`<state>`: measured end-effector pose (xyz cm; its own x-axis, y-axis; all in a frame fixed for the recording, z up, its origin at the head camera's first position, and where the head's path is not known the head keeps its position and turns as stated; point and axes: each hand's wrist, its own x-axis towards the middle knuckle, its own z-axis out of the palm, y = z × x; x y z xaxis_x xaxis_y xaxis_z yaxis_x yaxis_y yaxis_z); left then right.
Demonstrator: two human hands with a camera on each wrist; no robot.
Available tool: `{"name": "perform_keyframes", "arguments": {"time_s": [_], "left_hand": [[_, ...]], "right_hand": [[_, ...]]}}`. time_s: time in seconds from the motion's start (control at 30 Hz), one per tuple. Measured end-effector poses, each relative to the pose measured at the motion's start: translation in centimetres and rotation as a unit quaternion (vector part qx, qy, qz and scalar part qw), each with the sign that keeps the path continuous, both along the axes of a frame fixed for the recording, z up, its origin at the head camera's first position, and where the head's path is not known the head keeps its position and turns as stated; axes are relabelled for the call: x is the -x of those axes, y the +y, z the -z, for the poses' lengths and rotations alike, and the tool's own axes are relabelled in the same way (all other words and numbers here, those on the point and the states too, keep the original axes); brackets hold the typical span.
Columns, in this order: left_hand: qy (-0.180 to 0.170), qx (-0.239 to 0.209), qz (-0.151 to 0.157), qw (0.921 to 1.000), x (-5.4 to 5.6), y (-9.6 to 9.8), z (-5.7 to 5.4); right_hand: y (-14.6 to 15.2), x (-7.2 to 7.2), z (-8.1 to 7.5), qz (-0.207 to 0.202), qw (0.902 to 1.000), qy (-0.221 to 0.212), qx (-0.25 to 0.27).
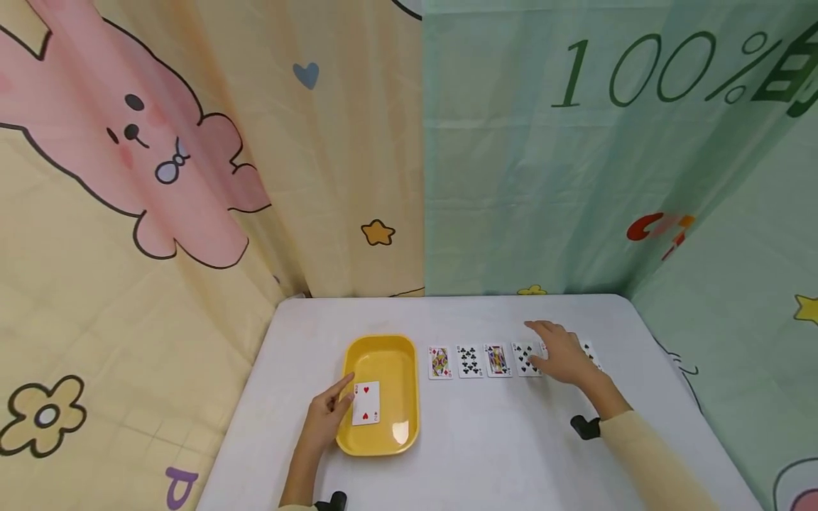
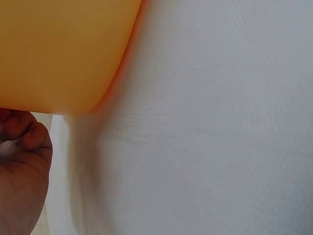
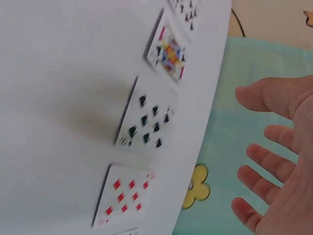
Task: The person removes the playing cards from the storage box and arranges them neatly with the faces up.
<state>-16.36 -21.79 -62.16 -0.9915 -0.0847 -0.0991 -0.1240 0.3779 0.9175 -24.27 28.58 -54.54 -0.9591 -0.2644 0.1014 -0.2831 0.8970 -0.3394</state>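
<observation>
My left hand [image 1: 324, 419] grips the left side of a yellow tray [image 1: 399, 397], its thumb and index finger at the rim. In the left wrist view, the other fingers [image 2: 34, 137] curl close under the tray's edge. A two of hearts playing card [image 1: 366, 403] lies face up in the tray. To the right, my right hand [image 1: 562, 355] hovers over a row of playing cards, fingers spread and holding nothing. Below it in the right wrist view are a spade card [image 3: 145, 121] and a diamond card [image 3: 124, 196]. The hand partly hides the row's right end.
Further along the row towards the tray lie a face card [image 1: 497, 360], a club card [image 1: 469, 362] and another face card [image 1: 440, 363]. A white table [image 1: 486, 440] carries everything. Printed curtains [image 1: 358, 156] hang behind and beside it.
</observation>
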Motion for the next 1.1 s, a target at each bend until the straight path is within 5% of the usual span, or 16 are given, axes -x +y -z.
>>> {"name": "perform_keyframes", "arguments": {"time_s": [0.47,1.1], "left_hand": [[0.000,-0.003,-0.010,0.9999,-0.3,0.2,-0.3],[0.018,-0.005,0.000,0.9998,-0.3,0.0,0.0]], "right_hand": [[-10.1,0.0,-2.5,-0.108,0.9934,0.018,0.036],[-23.0,-0.9,-0.3,-0.188,0.9809,-0.039,0.034]]}}
